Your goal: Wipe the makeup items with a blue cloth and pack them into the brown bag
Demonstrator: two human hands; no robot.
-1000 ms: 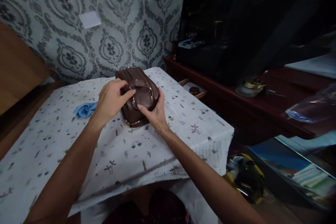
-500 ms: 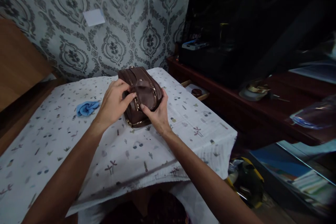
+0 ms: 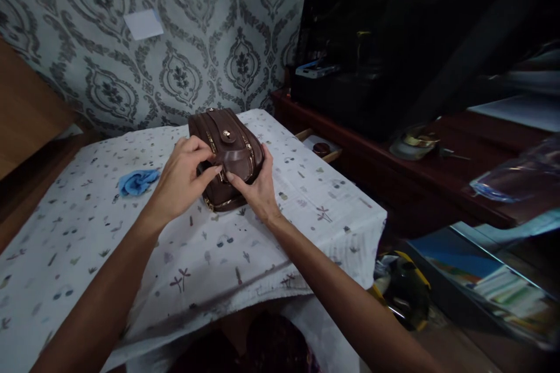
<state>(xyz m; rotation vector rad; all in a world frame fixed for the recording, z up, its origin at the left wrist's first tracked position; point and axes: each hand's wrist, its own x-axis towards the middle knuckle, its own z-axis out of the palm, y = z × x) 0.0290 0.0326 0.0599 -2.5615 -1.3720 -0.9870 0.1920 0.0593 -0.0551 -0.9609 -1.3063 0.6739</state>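
A brown leather bag [image 3: 238, 154] with gold zippers and a strap with a gold stud stands on the cloth-covered table [image 3: 280, 227]. My left hand [image 3: 186, 175] is at the bag's left side, its thumb and fingers pinched near the gold zipper; whatever small part lies between the fingertips is too small to make out. Around the right front corner of the bag my right hand [image 3: 260, 189] is wrapped, thumb on the front and fingers along the side. To the left of my left hand lies a crumpled blue cloth [image 3: 137, 182].
Right of the table runs a dark red cabinet [image 3: 441, 186] with an open drawer [image 3: 335, 155], a clear plastic package [image 3: 516, 175] and a large black screen [image 3: 371, 41]. Patterned wallpaper [image 3: 179, 78] closes off the back. A brown wooden panel [image 3: 30, 111] stands at the left.
The view has shifted slightly, so everything sits a little further left. My left hand has stayed pinched at the zipper, and the strap's gold stud now shows more clearly.
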